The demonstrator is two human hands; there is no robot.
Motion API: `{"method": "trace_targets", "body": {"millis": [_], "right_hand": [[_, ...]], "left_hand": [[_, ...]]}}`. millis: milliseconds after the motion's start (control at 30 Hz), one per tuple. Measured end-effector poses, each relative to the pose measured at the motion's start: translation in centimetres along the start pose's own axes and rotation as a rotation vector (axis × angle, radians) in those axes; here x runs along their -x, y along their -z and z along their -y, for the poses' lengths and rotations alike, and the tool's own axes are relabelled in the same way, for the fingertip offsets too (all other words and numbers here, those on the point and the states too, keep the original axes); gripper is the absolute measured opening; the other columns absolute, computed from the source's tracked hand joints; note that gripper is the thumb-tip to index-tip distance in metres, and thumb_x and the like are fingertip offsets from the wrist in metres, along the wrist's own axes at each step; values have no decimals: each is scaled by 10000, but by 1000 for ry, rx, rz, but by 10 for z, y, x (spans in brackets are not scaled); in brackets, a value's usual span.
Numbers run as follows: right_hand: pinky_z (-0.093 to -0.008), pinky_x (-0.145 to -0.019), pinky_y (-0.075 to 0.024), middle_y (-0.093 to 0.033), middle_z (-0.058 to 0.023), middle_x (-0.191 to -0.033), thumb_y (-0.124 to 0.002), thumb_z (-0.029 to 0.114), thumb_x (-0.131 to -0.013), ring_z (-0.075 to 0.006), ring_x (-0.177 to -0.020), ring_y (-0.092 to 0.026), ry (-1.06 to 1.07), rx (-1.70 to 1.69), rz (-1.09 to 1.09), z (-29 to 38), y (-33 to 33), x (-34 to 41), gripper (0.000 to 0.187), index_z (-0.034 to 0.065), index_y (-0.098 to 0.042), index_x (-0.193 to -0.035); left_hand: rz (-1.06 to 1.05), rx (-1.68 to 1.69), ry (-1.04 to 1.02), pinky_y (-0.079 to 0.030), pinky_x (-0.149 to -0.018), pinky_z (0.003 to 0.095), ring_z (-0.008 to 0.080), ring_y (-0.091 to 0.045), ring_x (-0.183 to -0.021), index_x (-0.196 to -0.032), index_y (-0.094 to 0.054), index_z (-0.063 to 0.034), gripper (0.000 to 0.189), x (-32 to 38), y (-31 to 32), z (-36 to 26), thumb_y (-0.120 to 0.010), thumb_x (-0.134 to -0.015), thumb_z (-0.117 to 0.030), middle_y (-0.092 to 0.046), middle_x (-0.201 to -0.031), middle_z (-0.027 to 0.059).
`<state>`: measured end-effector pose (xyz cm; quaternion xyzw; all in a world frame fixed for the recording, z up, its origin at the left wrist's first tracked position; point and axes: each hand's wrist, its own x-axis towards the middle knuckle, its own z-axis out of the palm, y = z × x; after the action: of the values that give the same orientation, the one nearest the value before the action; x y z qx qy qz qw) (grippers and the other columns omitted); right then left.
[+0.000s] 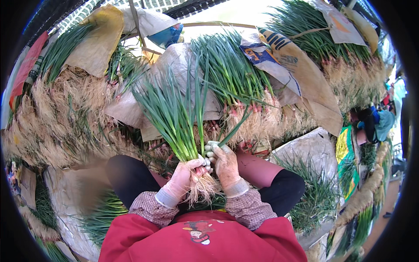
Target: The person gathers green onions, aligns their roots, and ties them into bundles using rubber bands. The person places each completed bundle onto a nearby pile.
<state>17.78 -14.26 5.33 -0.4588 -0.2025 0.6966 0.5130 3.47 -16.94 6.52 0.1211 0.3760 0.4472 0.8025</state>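
Observation:
My gloved left hand (185, 178) is closed round the lower stems of a bunch of green leafy allium plants (175, 131), with reddish stem bases and pale roots hanging below the fist. Close beside it on the right, my gloved right hand (226, 163) pinches a green leaf (236, 129) that slants up to the right. The fingertips of both hands nearly meet at the bunch. Beyond them lies a large pile of similar plants (235, 72), roots towards me.
Rooty heaps of plants (65, 108) stretch along the left. Woven sacks (304, 78) cover parts of the piles. Loose leaves (311, 193) lie on a pale sheet (302, 147) at my right; more plants (104, 213) lie at my left. Another person (376, 121) is at the far right.

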Motion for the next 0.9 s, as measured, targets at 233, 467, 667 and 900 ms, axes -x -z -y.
{"method": "trace_targets", "body": {"millis": [233, 467, 667, 900], "right_hand": [[-318, -591, -522, -655, -104, -807, -588, 178, -894, -215, -742, -678, -217, 1492, 378, 65, 128, 25, 187, 67, -638, -1038], [-457, -670, -547, -691, -172, -870, -656, 389, -852, -330, -841, -686, 375, 1942, -399, 152, 57, -86, 330, 81, -624, -968], [-409, -594, -539, -661, -108, -682, -617, 375, -871, -289, -621, -667, 482, 1571, -173, 125, 19, -11, 278, 98, -604, -850], [-324, -596, -465, -673, -93, -752, -589, 474, -903, -180, -617, -602, 29, 1134, 332, 85, 49, 19, 449, 64, -639, -1078]], "left_hand": [[90, 23, -267, -534, -799, 399, 194, -599, -775, -1026, -586, -5, 193, 29, 13, -80, -567, -866, -111, -624, -926, 118], [363, 237, -47, -492, -824, 372, 155, -545, -744, -1328, -428, 66, 521, 3, 4, -60, -542, -879, -173, -579, -798, 33], [270, 54, 25, -479, -960, 410, 298, -615, -1067, -998, -603, 10, 176, -14, -22, -45, -588, -847, -79, -637, -1160, 175], [208, -75, 69, -551, -759, 325, 183, -606, -657, -906, -612, 28, 127, -23, -9, -14, -579, -875, -90, -586, -663, 77]]}}
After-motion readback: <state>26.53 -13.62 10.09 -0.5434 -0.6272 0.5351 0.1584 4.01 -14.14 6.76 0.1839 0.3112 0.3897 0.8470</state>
